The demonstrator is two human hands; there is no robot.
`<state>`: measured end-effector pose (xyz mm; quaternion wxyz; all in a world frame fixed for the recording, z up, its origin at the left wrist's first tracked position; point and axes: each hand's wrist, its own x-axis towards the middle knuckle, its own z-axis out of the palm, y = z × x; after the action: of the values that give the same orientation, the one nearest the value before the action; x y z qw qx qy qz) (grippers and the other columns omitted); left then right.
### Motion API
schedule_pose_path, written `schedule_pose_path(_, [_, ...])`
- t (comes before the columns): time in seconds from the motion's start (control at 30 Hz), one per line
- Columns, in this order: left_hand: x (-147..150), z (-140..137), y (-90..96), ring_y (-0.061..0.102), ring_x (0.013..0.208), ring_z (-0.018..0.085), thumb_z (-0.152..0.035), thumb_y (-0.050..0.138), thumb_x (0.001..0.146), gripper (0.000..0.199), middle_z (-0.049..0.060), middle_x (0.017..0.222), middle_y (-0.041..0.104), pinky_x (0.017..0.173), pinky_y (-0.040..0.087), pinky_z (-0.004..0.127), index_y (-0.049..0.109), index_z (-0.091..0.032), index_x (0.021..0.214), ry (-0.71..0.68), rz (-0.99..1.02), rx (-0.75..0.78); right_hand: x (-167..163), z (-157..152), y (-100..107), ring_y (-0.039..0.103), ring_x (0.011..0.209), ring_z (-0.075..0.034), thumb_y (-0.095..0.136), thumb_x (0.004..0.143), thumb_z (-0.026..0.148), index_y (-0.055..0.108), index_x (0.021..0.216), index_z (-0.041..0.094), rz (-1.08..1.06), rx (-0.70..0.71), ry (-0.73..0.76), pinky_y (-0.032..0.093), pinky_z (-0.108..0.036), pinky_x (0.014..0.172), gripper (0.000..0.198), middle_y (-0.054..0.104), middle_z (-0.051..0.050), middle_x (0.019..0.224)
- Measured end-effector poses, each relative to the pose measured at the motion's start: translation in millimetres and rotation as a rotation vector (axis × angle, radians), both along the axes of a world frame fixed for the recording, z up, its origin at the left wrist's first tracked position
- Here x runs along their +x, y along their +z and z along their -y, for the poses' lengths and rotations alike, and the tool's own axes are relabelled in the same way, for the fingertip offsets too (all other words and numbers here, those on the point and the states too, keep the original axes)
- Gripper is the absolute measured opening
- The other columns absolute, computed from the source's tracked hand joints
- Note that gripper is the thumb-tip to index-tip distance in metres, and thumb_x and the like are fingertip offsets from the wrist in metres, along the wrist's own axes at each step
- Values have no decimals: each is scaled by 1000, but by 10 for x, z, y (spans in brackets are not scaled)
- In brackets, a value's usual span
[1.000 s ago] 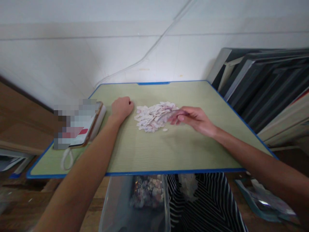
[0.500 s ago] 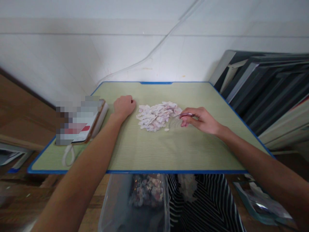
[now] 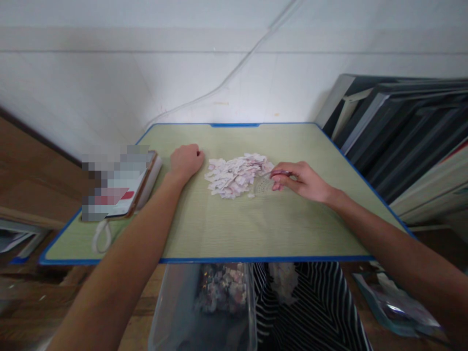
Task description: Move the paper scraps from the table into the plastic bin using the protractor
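A heap of torn, pale pinkish-white paper scraps lies mid-table. Left of it, my left hand rests on the tabletop in a loose fist, apart from the scraps; nothing shows in it. My right hand, at the heap's right side, is closed round the thin, dark reddish handle of a skimmer-like tool. The tool's see-through head, marked with dots or holes, stands at the heap's right front edge. A small loose scrap lies by the head's lower edge.
The pale green table has a blue rim. A phone, partly blurred out, leans on a white object at left, a white loop strap before it. Below are a clear bin with scraps and a striped cloth. Dark panels stand at right.
Little differs. The whole view has shifted very slightly; both hands, the skimmer-like tool and the heap keep nearly the same places.
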<state>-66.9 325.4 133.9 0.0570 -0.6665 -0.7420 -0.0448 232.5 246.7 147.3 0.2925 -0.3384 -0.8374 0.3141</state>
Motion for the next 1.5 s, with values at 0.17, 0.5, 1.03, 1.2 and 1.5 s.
schedule_pose_path(0.17, [-2, -1, 0, 66, 107, 34, -32, 32, 90, 47, 17, 116, 72, 85, 51, 42, 69, -16, 114, 4, -3, -4, 22, 20, 85, 68, 62, -15, 52, 96, 36, 58, 82, 17, 84, 47, -17, 50, -25, 59, 24, 69, -5, 70])
schedule_pose_path(0.5, [13, 17, 18, 65, 106, 32, -32, 33, 90, 46, 16, 116, 72, 85, 50, 40, 69, -18, 115, 20, -8, -13, 91, 94, 320, 66, 56, -14, 50, 92, 24, 58, 79, 18, 278, 110, -20, 40, -23, 53, 16, 68, -2, 62])
schedule_pose_path(1.03, [12, 13, 12, 64, 106, 32, -32, 32, 90, 48, 17, 115, 72, 85, 51, 41, 70, -18, 116, 20, -1, -6, 99, 128, 332, 63, 53, -12, 52, 91, 25, 58, 75, 18, 273, 32, 19, 39, -22, 51, 18, 66, 0, 58])
schedule_pose_path(1.2, [5, 4, 6, 65, 105, 33, -31, 33, 90, 46, 17, 114, 72, 84, 51, 41, 70, -18, 114, 17, 0, -6, 79, 151, 325, 60, 51, -12, 50, 92, 25, 58, 76, 18, 306, 104, 31, 35, -23, 51, 20, 66, 0, 58])
schedule_pose_path(1.5, [3, 6, 9, 66, 105, 33, -31, 33, 90, 46, 17, 115, 72, 84, 51, 41, 70, -18, 114, 20, -8, -4, 55, 207, 343, 52, 51, -13, 49, 91, 26, 60, 74, 18, 460, 327, -82, 29, -27, 56, 22, 64, -2, 59])
